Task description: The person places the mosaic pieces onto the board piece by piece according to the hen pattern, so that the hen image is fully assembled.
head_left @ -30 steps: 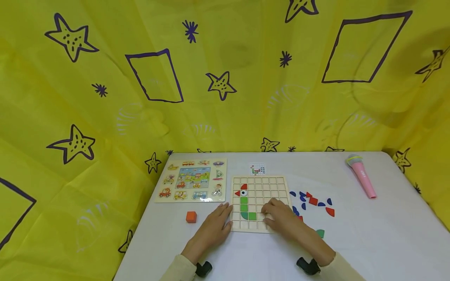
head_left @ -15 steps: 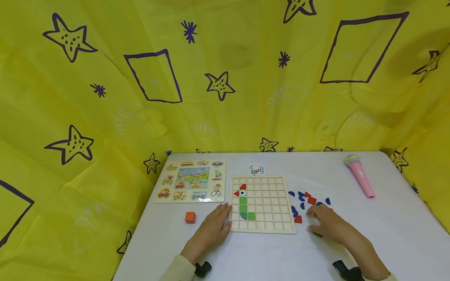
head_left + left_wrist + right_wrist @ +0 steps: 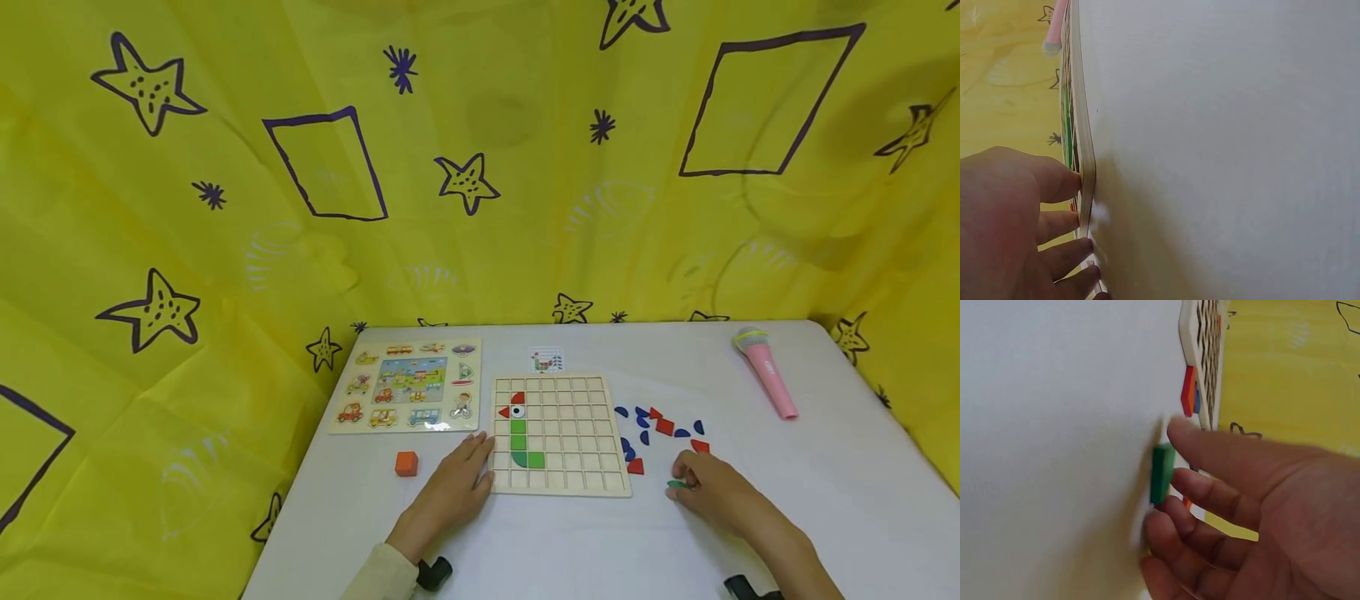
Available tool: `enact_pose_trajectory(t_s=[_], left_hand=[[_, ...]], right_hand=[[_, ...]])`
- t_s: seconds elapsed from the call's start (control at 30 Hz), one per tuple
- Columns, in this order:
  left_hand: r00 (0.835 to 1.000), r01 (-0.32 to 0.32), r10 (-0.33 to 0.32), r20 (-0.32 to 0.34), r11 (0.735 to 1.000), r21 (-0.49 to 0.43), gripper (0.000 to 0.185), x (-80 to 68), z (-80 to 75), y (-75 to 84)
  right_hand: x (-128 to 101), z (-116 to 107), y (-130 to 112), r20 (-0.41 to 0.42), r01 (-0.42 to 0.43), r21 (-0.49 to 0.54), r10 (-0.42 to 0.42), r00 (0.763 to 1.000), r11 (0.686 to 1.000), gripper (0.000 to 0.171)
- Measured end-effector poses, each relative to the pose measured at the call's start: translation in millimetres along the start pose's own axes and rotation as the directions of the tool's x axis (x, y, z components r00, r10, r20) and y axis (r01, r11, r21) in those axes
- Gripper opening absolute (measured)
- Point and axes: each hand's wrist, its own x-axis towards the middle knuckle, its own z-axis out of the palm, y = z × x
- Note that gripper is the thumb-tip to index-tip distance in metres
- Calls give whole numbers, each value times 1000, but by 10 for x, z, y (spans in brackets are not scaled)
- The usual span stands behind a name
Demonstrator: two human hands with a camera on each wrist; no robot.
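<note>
A wooden grid board [image 3: 577, 479] lies mid-table, with red, white and green pieces in its left columns forming a bird's head and neck. My left hand [image 3: 453, 483] rests at the board's left edge; its extended fingertips touch the side, as the left wrist view also shows. To the right of the board, my right hand [image 3: 716, 492] pinches a green quarter-circle piece [image 3: 1161, 474] between thumb and fingers, close to the tabletop. Near it lie loose blue half-circles [image 3: 682, 432], a red square [image 3: 664, 427] and other red pieces [image 3: 636, 467].
A small pattern card [image 3: 546, 360] lies behind the board. Towards the back left is a vehicle picture puzzle [image 3: 412, 383], with an orange cube [image 3: 407, 463] in front of it. A pink toy microphone [image 3: 772, 377] lies at the back right. A yellow curtain [image 3: 480, 250] hangs behind.
My right hand has left the board, moved right past the loose pieces and taken hold of the green quarter-circle piece. The left hand stays at the board's edge.
</note>
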Motion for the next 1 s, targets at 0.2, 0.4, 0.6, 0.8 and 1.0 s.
enact_pose_trajectory(t_s=[0.2, 0.4, 0.6, 0.8, 1.0], left_hand=[[1000, 8, -8, 6, 1000, 5, 57, 2, 0, -14], [1000, 5, -6, 6, 1000, 12, 58, 7, 6, -16], [1000, 15, -15, 8, 1000, 8, 58, 1, 2, -7], [1000, 16, -16, 4, 1000, 6, 58, 4, 7, -8], [1000, 19, -20, 7, 1000, 15, 58, 7, 12, -11]], right_hand=[[-1, -11, -8, 14, -12, 1, 12, 1000, 1000, 26], [-11, -15, -20, -30, -45, -71, 43, 999, 996, 33], [-31, 21, -13, -34, 54, -23, -54, 998, 998, 30], [4, 35, -1, -35, 38, -10, -39, 999, 999, 21], [2, 29, 38, -59, 22, -39, -24, 998, 999, 34]])
